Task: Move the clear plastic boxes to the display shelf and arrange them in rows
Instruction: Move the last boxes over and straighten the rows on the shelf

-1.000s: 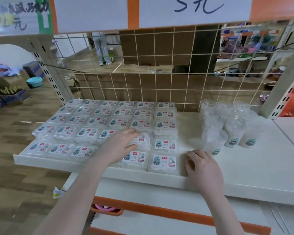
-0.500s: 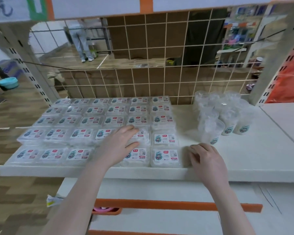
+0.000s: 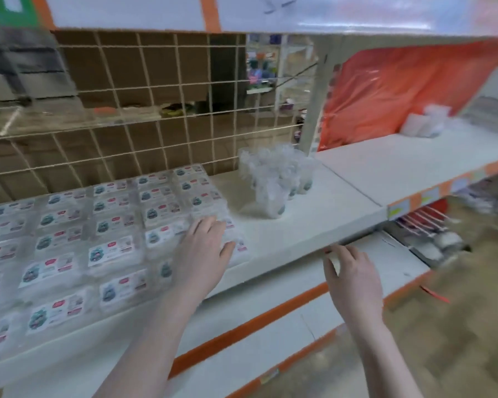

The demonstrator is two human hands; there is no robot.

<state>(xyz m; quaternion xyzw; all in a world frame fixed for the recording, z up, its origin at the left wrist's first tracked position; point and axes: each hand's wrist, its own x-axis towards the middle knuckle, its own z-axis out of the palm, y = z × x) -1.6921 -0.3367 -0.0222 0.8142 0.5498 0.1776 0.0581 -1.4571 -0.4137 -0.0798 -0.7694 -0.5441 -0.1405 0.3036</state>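
Several clear plastic boxes (image 3: 110,222) with printed labels lie in rows on the white display shelf (image 3: 293,234). My left hand (image 3: 202,251) rests flat with straight fingers on the boxes at the right end of the rows. My right hand (image 3: 351,277) hangs in the air below the shelf's front edge, fingers loosely curled and holding nothing. The frame is blurred by motion.
A cluster of clear plastic cups (image 3: 276,179) stands on the shelf right of the boxes. A wire grid (image 3: 144,110) backs the shelf. To the right lies a second shelf (image 3: 400,162) with an orange bag (image 3: 391,90) and small white packs (image 3: 426,122). A lower shelf (image 3: 270,320) runs beneath.
The view has swung to the right. My right hand has left the shelf top and dropped below its front edge. My left hand stays on the boxes.
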